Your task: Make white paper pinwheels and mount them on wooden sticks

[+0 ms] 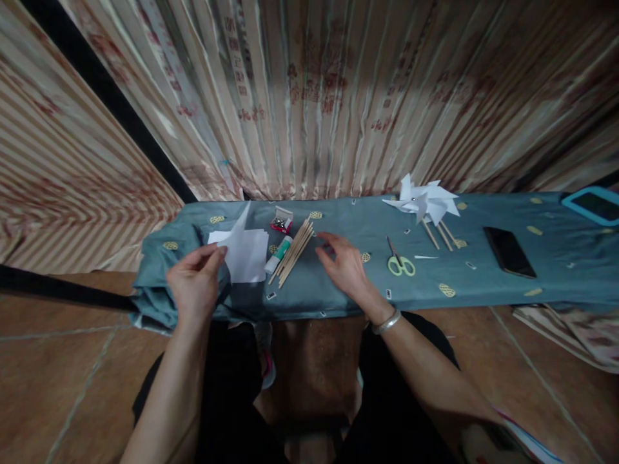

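Note:
Between its thumb and fingers my left hand pinches a sheet of white paper, raised at an angle over a stack of white paper. My right hand hovers above the cloth with its fingers apart and nothing in them. Just left of it lies a bundle of thin wooden sticks. A glue stick with a green and white label rests against the sticks. Behind it stands a small open red box holding shiny metal bits, too small to name.
Scissors with pale green handles lie right of my right hand, near a thin white paper scrap. Farther back are white paper pinwheels on sticks. A black phone and a blue-framed device lie at the right. Striped curtains hang behind.

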{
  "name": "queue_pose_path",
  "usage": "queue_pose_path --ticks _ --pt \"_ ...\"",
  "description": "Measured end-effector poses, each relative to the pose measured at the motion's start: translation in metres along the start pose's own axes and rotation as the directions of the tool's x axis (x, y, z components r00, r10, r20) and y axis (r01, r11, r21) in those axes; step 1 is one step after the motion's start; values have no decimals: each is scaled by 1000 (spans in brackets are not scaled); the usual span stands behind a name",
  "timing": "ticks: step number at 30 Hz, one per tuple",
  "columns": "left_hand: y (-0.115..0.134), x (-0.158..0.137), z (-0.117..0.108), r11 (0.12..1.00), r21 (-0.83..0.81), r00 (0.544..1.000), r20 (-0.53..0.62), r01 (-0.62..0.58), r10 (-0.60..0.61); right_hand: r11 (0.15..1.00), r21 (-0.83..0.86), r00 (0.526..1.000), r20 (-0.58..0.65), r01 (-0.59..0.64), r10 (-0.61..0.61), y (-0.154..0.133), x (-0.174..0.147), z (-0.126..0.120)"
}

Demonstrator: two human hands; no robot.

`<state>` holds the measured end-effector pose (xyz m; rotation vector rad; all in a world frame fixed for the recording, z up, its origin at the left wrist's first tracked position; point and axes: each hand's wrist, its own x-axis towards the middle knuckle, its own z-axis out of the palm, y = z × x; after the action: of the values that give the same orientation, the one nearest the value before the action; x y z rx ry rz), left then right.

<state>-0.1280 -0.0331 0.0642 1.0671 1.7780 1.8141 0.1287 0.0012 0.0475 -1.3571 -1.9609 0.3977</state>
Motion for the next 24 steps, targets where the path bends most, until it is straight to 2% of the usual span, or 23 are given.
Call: queue_pose_path --ticks 2,3,4,6,8,10,12,14,17,19,21,24 --pt "19 -17 15 988 36 974 177 -147 139 990 -75 987 -97 118 -125 -4 -8 -12" --pt "26 -28 26 973 40 935 286 -228 208 977 -124 977 -103 171 -185 -5 -13 -18" --pt "31 -40 37 953 29 873 410 -302 264 963 -170 971 -88 207 -224 -5 -18 -25" --pt "32 -65 63 925 -9 718 628 -380 301 939 -235 964 -24 253 -266 0 -29 -37" --pt "24 -87 85 911 -62 601 733 -408 319 927 -250 960 50 279 -275 12 -40 -46" --pt "11 -104 99 906 -94 516 795 -413 318 933 -224 959 114 280 -260 30 -51 -52" --pt "-5 -115 106 901 -118 456 831 -417 319 951 -180 961 163 252 -224 48 -63 -56" --pt "-19 -119 108 884 -128 416 846 -449 334 970 -127 964 194 208 -181 61 -74 -58" --pt "-35 -115 107 807 -108 337 870 -581 359 991 -22 966 227 129 -120 69 -84 -58" --pt "-42 -108 108 748 -68 305 886 -660 349 997 56 970 234 59 -70 70 -85 -57" --pt "-47 -101 110 702 -31 302 889 -712 345 993 112 976 216 -38 13 72 -82 -55" --pt "-51 -93 112 660 18 337 870 -751 360 965 179 976 145 -190 165 80 -71 -50"
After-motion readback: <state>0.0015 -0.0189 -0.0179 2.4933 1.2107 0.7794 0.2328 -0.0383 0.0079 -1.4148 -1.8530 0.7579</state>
